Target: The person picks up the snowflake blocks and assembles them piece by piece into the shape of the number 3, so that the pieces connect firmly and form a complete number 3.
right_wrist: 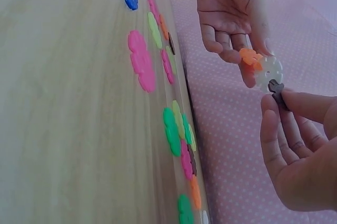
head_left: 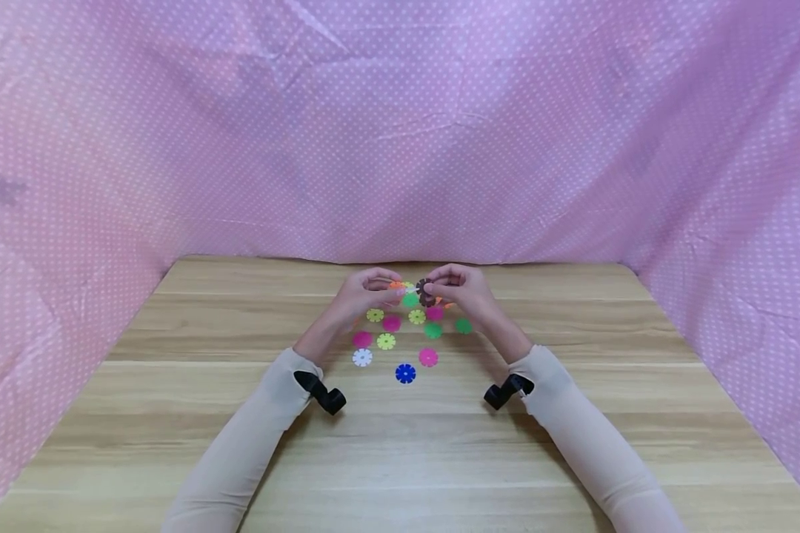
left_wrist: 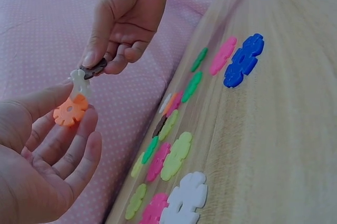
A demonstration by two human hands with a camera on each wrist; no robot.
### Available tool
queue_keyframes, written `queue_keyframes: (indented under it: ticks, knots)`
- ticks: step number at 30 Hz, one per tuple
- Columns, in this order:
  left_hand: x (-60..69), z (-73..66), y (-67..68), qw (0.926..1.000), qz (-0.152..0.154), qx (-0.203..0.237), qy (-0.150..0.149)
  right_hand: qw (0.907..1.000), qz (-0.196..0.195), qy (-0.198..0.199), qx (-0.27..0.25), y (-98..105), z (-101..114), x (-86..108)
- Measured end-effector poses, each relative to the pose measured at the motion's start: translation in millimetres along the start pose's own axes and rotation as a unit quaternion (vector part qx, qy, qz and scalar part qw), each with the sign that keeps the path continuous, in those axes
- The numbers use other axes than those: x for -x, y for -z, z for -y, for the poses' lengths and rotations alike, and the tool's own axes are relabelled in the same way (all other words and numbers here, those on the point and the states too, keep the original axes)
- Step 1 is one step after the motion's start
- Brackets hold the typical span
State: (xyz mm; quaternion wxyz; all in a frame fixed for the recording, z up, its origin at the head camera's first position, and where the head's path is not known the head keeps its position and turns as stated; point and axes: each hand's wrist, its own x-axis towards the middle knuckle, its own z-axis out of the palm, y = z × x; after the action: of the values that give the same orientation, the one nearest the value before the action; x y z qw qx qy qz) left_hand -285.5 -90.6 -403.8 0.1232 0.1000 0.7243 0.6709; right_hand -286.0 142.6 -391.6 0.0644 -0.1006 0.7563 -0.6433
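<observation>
Above the far part of the table, my left hand (head_left: 367,292) pinches a joined pair of interlocking plastic discs. The pair is an orange disc (left_wrist: 70,111) slotted into a white disc (right_wrist: 270,71), with the thumb at the white one. Facing it, my right hand (head_left: 465,290) pinches a dark brown notched disc (right_wrist: 278,94) between thumb and fingers. In both wrist views the brown disc's edge meets the white disc's rim at an angle. How deeply their slots engage is too small to tell.
On the wooden table (head_left: 400,459) below the hands lie several loose discs, among them a blue disc (head_left: 405,373), a white disc (head_left: 363,357), a pink disc (head_left: 429,357) and a green disc (head_left: 464,326). A pink dotted cloth (head_left: 400,148) hangs behind the table.
</observation>
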Motion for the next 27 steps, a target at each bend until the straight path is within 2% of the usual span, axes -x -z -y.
queue_keyframes:
  ticks: [6, 14, 27]
  knots:
    - [1.3, -0.7, 1.4, 0.9998, 0.013, 0.014, 0.0, 0.9999, 0.006, 0.014, 0.0, 1.1, -0.6, -1.6]
    - [2.9, -3.4, 0.8, 0.9999, 0.0, 0.013, 0.007, 0.9998, 0.011, 0.018, -0.005, 0.4, -1.5, -0.7]
    - [3.8, -4.6, -2.1, 0.9996, 0.015, 0.02, -0.012, 0.9989, 0.015, 0.043, -0.008, 2.9, -0.3, 0.3]
